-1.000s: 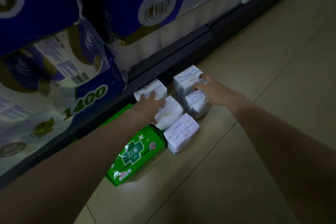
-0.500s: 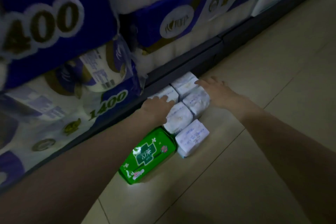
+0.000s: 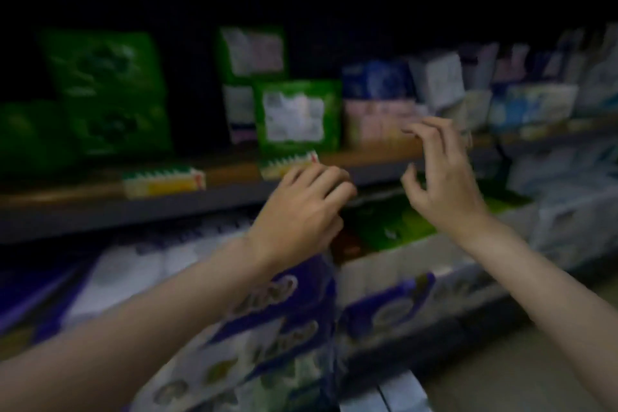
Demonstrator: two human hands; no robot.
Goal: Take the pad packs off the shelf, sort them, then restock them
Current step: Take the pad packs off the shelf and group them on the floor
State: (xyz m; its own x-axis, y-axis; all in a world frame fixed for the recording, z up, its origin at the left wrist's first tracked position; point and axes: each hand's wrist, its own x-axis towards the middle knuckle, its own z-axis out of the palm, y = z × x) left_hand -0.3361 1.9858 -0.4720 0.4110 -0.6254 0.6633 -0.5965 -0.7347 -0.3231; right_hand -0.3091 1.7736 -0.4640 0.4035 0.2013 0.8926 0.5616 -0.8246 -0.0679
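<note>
While both empty, left hand point(image 3: 301, 211) loosely curled, right hand point(image 3: 441, 177) spread, blurred green pad packs point(image 3: 297, 115) upright on shelf point(image 3: 100, 207)

Along the shelf point(image 3: 234, 174) front edge, a dark open gap lies between the big green packs point(image 3: 110, 94) at the left and the smaller green pack point(image 3: 297, 115) mid-shelf. Right of that, pink and blue packs point(image 3: 381, 104) crowd the shelf edge with no room between. Below the shelf, tissue bundles point(image 3: 274, 328) fill the space.
</note>
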